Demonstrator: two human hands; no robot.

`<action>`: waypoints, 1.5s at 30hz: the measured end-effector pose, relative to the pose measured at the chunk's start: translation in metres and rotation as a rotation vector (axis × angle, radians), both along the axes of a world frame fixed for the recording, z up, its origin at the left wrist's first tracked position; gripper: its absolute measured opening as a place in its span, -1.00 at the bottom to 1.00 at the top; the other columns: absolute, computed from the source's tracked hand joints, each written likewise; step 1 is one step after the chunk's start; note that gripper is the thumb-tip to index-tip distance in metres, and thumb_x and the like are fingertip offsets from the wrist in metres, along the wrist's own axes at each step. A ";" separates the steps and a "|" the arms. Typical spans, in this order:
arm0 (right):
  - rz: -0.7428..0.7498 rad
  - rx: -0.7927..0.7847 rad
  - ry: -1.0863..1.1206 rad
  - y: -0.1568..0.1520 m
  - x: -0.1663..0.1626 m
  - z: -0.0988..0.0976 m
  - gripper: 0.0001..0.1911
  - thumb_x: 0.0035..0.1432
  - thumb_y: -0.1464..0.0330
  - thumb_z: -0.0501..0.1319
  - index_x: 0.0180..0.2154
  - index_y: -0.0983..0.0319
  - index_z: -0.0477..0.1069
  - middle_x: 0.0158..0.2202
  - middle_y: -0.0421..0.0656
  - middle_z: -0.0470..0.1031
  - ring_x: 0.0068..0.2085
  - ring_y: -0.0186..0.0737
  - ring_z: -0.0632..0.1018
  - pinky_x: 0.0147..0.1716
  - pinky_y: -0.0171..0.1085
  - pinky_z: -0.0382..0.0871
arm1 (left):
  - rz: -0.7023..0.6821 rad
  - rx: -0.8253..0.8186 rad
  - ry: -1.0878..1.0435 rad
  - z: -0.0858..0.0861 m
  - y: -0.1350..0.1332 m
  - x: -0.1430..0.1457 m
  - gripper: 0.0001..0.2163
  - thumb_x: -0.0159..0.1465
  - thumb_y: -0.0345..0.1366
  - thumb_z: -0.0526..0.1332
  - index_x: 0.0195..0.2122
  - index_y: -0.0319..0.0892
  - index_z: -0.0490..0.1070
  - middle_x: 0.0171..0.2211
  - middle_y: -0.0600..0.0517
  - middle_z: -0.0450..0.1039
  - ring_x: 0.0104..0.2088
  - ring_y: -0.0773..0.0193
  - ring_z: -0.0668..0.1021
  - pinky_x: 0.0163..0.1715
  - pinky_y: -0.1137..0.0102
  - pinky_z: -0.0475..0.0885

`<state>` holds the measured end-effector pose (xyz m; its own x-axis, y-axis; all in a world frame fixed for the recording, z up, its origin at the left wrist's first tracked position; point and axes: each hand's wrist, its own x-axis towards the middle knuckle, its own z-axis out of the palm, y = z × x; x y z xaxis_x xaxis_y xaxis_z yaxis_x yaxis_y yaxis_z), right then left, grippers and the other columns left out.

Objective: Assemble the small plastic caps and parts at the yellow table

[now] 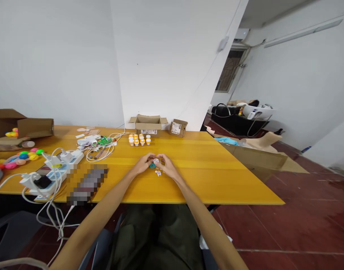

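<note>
head view: both hands are close together over the table (pixel 205 168), near its front edge. the right hand (pixel 168 167) has its thumb and fingers bent around a small white round piece (pixel 156 160), so it is pinched there. the left hand (pixel 143 164) is curled in from the other side, next to a small teal piece (pixel 152 165). i can't tell if its fingers are gripping that piece or just touching it, because the hand hides part of it. a little white cut-out piece (pixel 158 173) lies on the wood, just below the hands and nearer to the person.

behind the hands stand little white and orange pots (pixel 139 140), all in a bunch. off to the left are a pile of white cables (pixel 100 152), a green board (pixel 104 140), a fat power strip (pixel 72 160) full of plugs, a blurry dark thing (pixel 87 184) and bright round toys (pixel 23 155).

at the back, a brown box (pixel 148 126) has its flaps open, but what is inside is hidden. a smaller box (pixel 178 128) with a white label sits beside it. the big box (pixel 36 127) far left has yellow toys (pixel 12 132) in it. past the table's right side, a large carton (pixel 246 159) holds something light blue (pixel 227 140).
</note>
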<state>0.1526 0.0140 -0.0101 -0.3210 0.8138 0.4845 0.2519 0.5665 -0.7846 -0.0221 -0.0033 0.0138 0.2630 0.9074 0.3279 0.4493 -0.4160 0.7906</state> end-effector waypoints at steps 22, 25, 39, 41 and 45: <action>-0.222 0.114 -0.021 0.000 0.028 0.001 -0.76 0.19 0.15 0.20 -0.35 0.15 0.52 -0.37 -0.14 0.54 -0.28 -0.12 0.53 -0.22 -0.19 0.43 | -0.019 0.215 0.240 -0.002 -0.003 0.000 -0.78 0.17 -0.54 0.12 -0.27 -0.12 0.47 -0.23 0.01 0.45 -0.14 0.20 0.51 0.01 0.26 0.42; -0.236 0.107 -0.047 0.003 0.027 -0.003 -0.76 0.20 0.16 0.18 -0.34 0.15 0.51 -0.38 -0.14 0.55 -0.30 -0.12 0.53 -0.23 -0.19 0.43 | -0.007 0.207 0.251 -0.002 -0.003 0.000 -0.81 0.17 -0.51 0.13 -0.28 -0.12 0.45 -0.24 0.01 0.44 -0.14 0.19 0.51 0.00 0.26 0.42; -0.379 0.165 -0.060 0.000 0.029 -0.008 -0.77 0.19 0.22 0.17 -0.17 0.14 0.50 -0.18 -0.06 0.56 -0.08 -0.02 0.54 -0.02 -0.06 0.42 | -0.081 0.251 0.424 0.010 -0.017 0.000 -0.81 0.27 -0.24 0.21 -0.10 -0.05 0.47 0.07 -0.04 0.38 0.08 0.07 0.40 0.14 0.14 0.27; -0.364 0.152 -0.067 0.000 0.030 -0.009 -0.78 0.18 0.24 0.17 -0.19 0.14 0.51 -0.21 -0.08 0.57 -0.11 -0.04 0.55 -0.06 -0.08 0.43 | -0.089 0.252 0.470 0.011 -0.018 0.001 -0.81 0.27 -0.21 0.22 -0.11 -0.03 0.50 0.10 -0.03 0.37 0.10 0.04 0.37 0.14 0.12 0.26; -0.340 0.134 -0.076 0.000 0.030 -0.008 -0.81 0.17 0.27 0.16 -0.23 0.15 0.50 -0.27 -0.09 0.57 -0.18 -0.06 0.56 -0.12 -0.11 0.44 | -0.100 0.263 0.504 0.011 -0.018 0.004 -0.84 0.29 -0.20 0.21 -0.16 -0.03 0.54 0.10 -0.03 0.37 0.11 0.05 0.35 0.13 0.12 0.23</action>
